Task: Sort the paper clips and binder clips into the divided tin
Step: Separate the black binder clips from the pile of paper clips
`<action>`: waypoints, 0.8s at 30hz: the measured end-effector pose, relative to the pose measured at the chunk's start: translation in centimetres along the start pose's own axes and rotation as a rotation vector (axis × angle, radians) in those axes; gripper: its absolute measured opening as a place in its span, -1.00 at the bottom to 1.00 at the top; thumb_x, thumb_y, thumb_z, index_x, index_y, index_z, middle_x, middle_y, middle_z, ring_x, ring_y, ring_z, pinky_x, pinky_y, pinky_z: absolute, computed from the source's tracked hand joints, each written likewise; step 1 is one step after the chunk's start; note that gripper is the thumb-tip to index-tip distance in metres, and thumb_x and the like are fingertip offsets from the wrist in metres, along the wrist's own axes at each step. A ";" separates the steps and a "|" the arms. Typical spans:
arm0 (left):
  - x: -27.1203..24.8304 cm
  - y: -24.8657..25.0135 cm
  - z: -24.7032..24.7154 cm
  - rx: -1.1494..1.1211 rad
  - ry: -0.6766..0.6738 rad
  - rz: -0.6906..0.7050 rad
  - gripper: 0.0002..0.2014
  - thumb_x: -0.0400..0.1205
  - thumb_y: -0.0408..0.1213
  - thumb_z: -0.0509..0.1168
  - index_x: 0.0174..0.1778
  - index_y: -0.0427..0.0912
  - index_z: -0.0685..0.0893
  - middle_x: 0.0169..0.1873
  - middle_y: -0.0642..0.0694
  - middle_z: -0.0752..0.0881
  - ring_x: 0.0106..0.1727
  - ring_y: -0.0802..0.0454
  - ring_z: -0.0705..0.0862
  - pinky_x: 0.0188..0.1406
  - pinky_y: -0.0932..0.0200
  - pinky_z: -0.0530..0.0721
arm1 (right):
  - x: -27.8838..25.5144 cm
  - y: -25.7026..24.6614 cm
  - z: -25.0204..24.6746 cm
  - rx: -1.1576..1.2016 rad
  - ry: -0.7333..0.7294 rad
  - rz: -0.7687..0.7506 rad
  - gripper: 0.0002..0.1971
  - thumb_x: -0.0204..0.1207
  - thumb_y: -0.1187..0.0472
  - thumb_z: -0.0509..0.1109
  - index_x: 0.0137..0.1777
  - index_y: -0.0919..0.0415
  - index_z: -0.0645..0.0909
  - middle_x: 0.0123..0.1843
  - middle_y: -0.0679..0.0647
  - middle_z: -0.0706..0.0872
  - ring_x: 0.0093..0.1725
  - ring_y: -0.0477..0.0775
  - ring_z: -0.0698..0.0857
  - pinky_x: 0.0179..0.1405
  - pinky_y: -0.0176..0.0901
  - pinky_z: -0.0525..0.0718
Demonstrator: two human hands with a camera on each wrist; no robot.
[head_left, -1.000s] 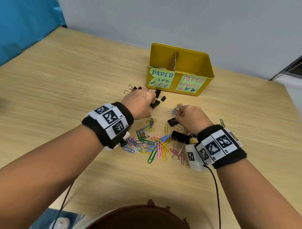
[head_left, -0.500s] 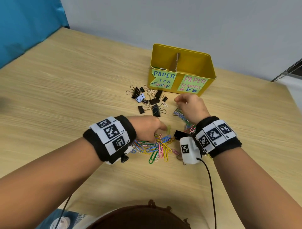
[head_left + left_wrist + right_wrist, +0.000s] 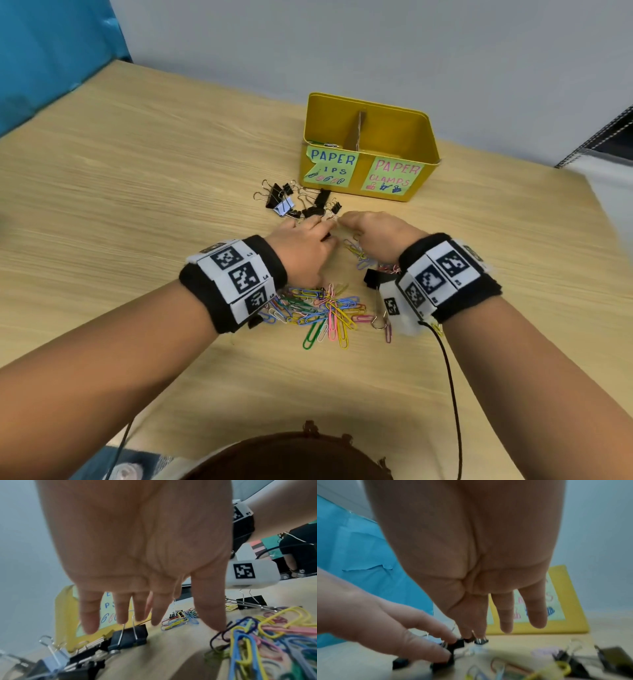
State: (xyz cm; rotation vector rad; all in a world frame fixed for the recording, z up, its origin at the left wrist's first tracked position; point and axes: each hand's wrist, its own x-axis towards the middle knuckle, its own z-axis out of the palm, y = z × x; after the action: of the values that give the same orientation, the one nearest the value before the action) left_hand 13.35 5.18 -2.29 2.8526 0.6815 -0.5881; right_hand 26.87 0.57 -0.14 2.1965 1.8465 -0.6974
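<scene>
A yellow divided tin (image 3: 370, 104) stands at the back, labelled for paper clips on its left half and paper clamps on its right. A few paper clips (image 3: 325, 144) lie in the left compartment. Black binder clips (image 3: 291, 202) are scattered in front of the tin. Coloured paper clips (image 3: 325, 308) are heaped nearer me. My left hand (image 3: 308, 236) reaches flat over the binder clips, fingers straight, one fingertip on a clip's wire handle (image 3: 128, 635). My right hand (image 3: 363, 228) pinches a small black binder clip (image 3: 481, 641) between thumb and forefinger, blurred.
A large black binder clip (image 3: 375, 277) lies under my right wrist, beside a smaller cluster of paper clips (image 3: 356, 250). A blue sheet (image 3: 51, 51) hangs at the far left. The table's right edge (image 3: 582, 178) is close. A black cable (image 3: 448, 394) trails from my right wrist.
My left hand drew back to the paper clip heap, then went forward again onto the binder clips. My right hand moved forward and left from the heap to the binder clips.
</scene>
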 end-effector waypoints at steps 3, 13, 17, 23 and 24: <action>-0.4 -0.7 0.2 0.025 -0.088 -0.078 -0.19 0.61 0.15 0.12 0.65 -0.18 -0.05 0.68 -0.05 -0.16 0.69 -0.13 -0.04 0.61 -0.17 0.10 | 0.8 -0.1 1.0 -0.165 -0.148 -0.027 -0.39 0.57 0.48 0.04 0.62 0.11 0.19 0.70 0.02 0.16 0.61 0.19 0.29 0.57 0.11 0.33; -0.5 -1.0 -1.2 -0.038 0.084 -0.121 -0.52 0.67 -0.10 0.07 0.50 -0.19 0.39 0.55 -0.17 0.33 0.56 -0.18 0.28 0.51 -0.19 0.29 | 0.9 -0.5 0.5 -0.113 -0.020 0.050 -0.41 0.54 0.47 0.05 0.59 0.17 0.23 0.66 0.05 0.24 0.58 0.23 0.29 0.52 0.22 0.38; -0.4 -0.9 -0.9 -0.087 0.149 -0.092 -0.56 0.66 -0.21 0.08 0.47 -0.20 0.41 0.46 -0.21 0.42 0.47 -0.21 0.39 0.46 -0.18 0.40 | -0.5 -1.5 0.4 -0.168 -0.180 -0.008 -0.51 0.63 0.31 0.02 0.57 0.16 0.28 0.58 0.16 0.39 0.45 0.24 0.48 0.43 0.05 0.48; -0.3 0.5 0.1 -0.272 -0.011 0.076 -0.50 0.63 -0.19 0.21 0.52 -0.13 0.36 0.34 -0.18 0.43 0.34 -0.16 0.50 0.34 -0.10 0.56 | -2.4 0.9 -1.0 0.226 -0.052 0.037 -0.53 0.55 0.43 0.09 0.33 0.09 0.62 0.36 0.07 0.66 0.21 -0.01 0.56 0.20 -0.26 0.48; -0.2 0.9 0.3 -0.250 -0.060 0.091 -0.51 0.63 -0.21 0.20 0.52 -0.13 0.36 0.33 -0.20 0.43 0.35 -0.18 0.49 0.33 -0.11 0.56 | -1.9 1.7 -1.2 0.195 0.035 0.093 -0.53 0.55 0.45 0.07 0.37 0.14 0.59 0.42 0.11 0.62 0.33 0.05 0.56 0.32 -0.21 0.46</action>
State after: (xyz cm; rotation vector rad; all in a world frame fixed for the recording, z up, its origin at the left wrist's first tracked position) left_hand 13.48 4.19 -2.41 2.6074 0.5682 -0.5312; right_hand 28.59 -0.93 1.54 2.4113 1.7454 -0.8587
